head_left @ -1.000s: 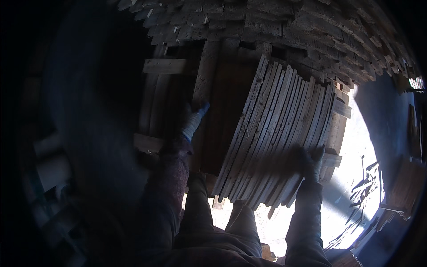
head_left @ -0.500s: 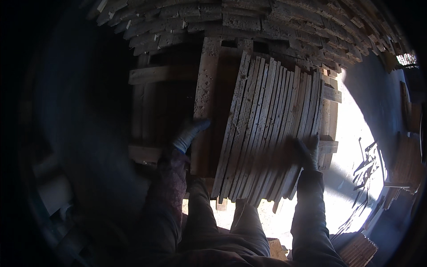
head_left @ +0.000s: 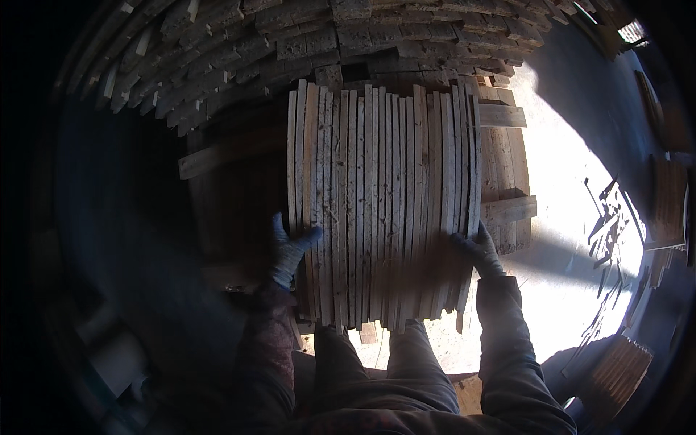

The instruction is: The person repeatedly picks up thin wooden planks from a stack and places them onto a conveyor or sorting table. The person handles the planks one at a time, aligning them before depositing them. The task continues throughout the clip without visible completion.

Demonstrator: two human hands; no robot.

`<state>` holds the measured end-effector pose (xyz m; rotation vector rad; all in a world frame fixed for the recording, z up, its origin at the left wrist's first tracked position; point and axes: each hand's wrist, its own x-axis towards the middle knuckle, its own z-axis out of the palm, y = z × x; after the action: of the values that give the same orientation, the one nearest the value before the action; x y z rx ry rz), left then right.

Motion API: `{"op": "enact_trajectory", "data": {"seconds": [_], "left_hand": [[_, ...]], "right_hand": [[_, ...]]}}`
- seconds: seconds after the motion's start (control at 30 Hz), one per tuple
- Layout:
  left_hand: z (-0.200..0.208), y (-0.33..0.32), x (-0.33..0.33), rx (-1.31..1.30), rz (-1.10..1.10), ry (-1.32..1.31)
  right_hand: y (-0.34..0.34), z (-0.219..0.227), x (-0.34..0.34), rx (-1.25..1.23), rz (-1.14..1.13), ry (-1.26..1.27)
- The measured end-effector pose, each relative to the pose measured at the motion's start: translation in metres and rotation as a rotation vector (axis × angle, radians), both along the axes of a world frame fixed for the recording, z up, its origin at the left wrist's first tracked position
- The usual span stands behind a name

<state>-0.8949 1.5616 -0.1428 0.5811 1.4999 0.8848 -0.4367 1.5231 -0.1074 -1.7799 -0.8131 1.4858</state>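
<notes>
A tight row of long, narrow wooden boards [head_left: 370,196] stands on edge in front of me, their ends pointing toward and away from me. At the row's left side is my left hand [head_left: 291,250] in a grey-blue glove, thumb over the top edges and fingers against the outer board. My right hand [head_left: 480,250], also gloved, grips the right side in the same way, thumb on top. The row is squeezed between both hands. Beneath it lies a wooden pallet [head_left: 504,210], whose slats show at the right.
Beyond the row rises a tall stack of rough boards [head_left: 304,43]. Thin wood scraps [head_left: 612,225] litter the sunlit floor [head_left: 558,196] at right. A ribbed wooden bundle [head_left: 620,373] lies at the lower right. Deep shadow covers the left side.
A loose board at the left now stands against the row. The slanted row has straightened. My left hand has moved against the row's left side; my right hand stays at its right side.
</notes>
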Motion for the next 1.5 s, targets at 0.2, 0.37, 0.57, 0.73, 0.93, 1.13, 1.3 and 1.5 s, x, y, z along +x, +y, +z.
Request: {"op": "enact_trajectory", "data": {"seconds": [0.2, 0.37, 0.57, 0.73, 0.93, 1.13, 1.3, 1.5], "left_hand": [[-0.065, -0.025, -0.042, -0.073, -0.194, 0.293], [-0.006, -0.008, -0.009, -0.010, -0.309, 0.165], [0.042, 0.016, -0.020, -0.104, -0.394, -0.050], [0.044, 0.047, -0.087, -0.213, -0.518, -0.069], [0.006, 0.056, -0.118, -0.175, -0.598, -0.024], [0.012, 0.067, -0.073, -0.288, -0.752, -0.109], [0.099, 0.044, 0.039, -0.329, -1.076, -0.075], [0.187, -0.082, 0.236, -0.191, -1.603, -0.066]], "right_hand": [[0.001, 0.004, -0.037, 0.052, 0.046, -0.370], [-0.007, 0.023, -0.034, -0.002, -0.242, 0.287], [-0.020, 0.051, -0.057, -0.155, -0.268, 0.447], [-0.034, 0.045, -0.101, 0.001, -0.123, 0.254], [-0.049, 0.037, -0.104, 0.025, -0.221, 0.258], [-0.105, 0.089, -0.109, 0.205, -0.462, 0.321], [-0.228, 0.210, -0.108, 0.265, -0.719, 0.187], [-0.505, 0.280, -0.115, 0.358, -1.013, -0.363]]}}
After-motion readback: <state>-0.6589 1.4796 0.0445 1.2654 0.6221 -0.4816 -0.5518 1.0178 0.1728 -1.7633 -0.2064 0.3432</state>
